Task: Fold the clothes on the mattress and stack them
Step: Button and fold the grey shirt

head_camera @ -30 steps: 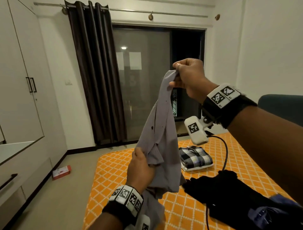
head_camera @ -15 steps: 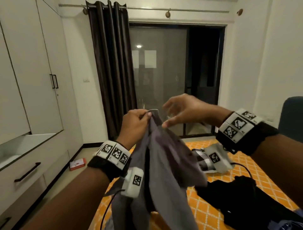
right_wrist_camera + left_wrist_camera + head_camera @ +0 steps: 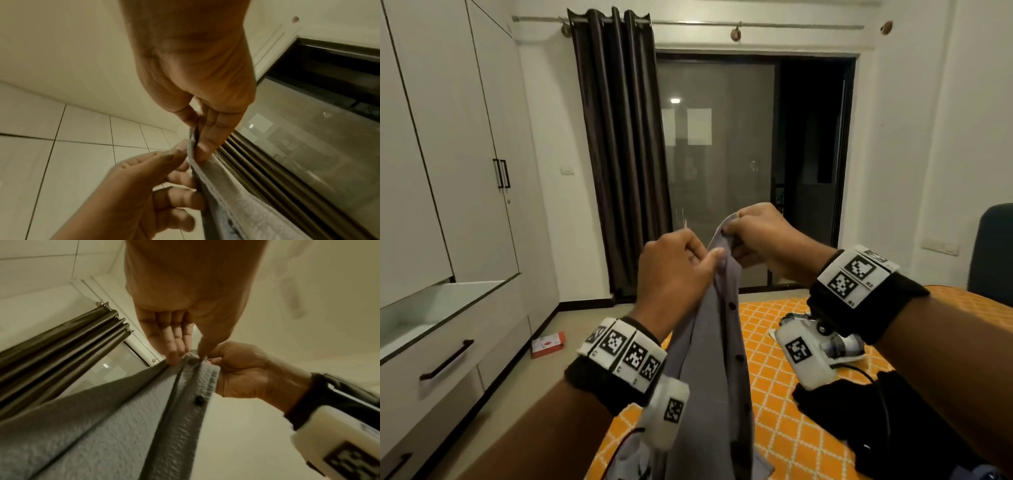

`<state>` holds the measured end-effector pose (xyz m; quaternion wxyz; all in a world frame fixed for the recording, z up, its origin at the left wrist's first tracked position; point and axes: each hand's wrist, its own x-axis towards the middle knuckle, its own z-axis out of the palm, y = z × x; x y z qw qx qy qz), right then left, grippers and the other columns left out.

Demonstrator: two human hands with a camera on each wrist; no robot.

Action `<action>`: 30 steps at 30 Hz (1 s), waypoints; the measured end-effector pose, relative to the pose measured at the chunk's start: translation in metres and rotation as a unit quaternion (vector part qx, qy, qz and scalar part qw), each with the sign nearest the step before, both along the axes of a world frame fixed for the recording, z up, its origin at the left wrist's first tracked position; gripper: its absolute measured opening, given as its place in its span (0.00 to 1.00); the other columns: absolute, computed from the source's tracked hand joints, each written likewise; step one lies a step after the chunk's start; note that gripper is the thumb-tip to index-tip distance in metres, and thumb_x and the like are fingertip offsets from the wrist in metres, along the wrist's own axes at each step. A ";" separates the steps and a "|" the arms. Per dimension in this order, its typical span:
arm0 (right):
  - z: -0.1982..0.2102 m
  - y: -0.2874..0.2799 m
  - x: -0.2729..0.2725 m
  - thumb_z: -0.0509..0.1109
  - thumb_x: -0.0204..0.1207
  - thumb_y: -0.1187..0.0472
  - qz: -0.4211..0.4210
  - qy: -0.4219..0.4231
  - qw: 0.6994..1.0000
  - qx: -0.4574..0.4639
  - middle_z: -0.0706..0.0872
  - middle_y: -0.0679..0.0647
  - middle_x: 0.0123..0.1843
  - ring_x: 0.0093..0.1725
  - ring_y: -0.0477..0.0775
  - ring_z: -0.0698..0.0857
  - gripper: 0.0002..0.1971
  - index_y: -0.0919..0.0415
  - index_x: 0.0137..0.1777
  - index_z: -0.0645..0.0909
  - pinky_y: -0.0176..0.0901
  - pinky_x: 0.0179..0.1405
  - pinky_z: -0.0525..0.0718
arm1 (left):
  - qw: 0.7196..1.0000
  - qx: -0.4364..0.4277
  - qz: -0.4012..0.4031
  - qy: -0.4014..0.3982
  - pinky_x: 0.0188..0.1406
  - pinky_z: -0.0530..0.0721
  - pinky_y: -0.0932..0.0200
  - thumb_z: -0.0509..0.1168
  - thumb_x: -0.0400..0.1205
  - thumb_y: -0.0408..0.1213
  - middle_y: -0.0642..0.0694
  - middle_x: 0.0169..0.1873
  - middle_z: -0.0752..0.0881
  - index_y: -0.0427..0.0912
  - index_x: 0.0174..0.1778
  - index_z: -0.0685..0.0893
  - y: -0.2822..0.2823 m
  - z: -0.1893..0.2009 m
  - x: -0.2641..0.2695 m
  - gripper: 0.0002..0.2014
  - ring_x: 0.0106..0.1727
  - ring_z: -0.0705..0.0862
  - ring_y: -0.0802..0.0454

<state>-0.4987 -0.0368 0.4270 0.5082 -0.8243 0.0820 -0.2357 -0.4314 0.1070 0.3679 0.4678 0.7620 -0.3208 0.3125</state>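
A grey button-up shirt hangs in the air in front of me, above the orange mattress. My left hand grips its top edge by the button strip, thumb on the cloth. Just right of it and slightly higher, my right hand pinches the same edge. In the left wrist view the left fingers and the right hand meet at the shirt top. In the right wrist view the right fingers pinch the hem of the shirt, with the left hand beside them.
A folded checked garment lies on the mattress, partly hidden by my right wrist. A black garment lies nearer on the right. A wardrobe and drawers stand left, and a small red box lies on the floor.
The right hand came down from holding the shirt high, opened, and now pinches the top edge beside the left hand. The left hand rose from the shirt's middle to its top.
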 end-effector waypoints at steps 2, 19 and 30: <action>0.003 0.006 -0.003 0.63 0.85 0.70 0.009 0.001 0.999 0.042 0.88 0.60 0.32 0.28 0.56 0.88 0.09 0.70 0.50 0.86 0.46 0.27 0.87 | 1.000 -0.005 -0.012 0.023 0.34 0.86 0.61 0.81 0.69 0.61 0.58 0.26 0.86 0.52 0.34 0.84 -0.004 -0.005 -0.010 0.19 0.30 0.86 0.65; 0.004 -0.012 -0.006 0.76 0.72 0.69 0.179 -0.064 0.981 0.027 0.89 0.58 0.60 0.52 0.51 0.88 0.24 0.60 0.69 0.81 0.51 0.50 0.85 | 0.908 -0.075 -0.332 0.243 0.23 0.77 0.63 0.54 0.84 0.22 0.45 0.26 0.78 0.37 0.32 0.78 0.018 0.062 -0.011 0.16 0.26 0.75 0.54; -0.023 -0.012 0.006 0.86 0.70 0.60 0.332 -0.028 0.942 0.038 0.85 0.70 0.70 0.68 0.76 0.85 0.39 0.61 0.80 0.74 0.76 0.73 0.79 | 0.928 0.011 -0.355 0.118 0.35 0.83 0.66 0.72 0.76 0.44 0.48 0.35 0.85 0.29 0.46 0.85 0.037 0.118 -0.001 0.18 0.36 0.83 0.58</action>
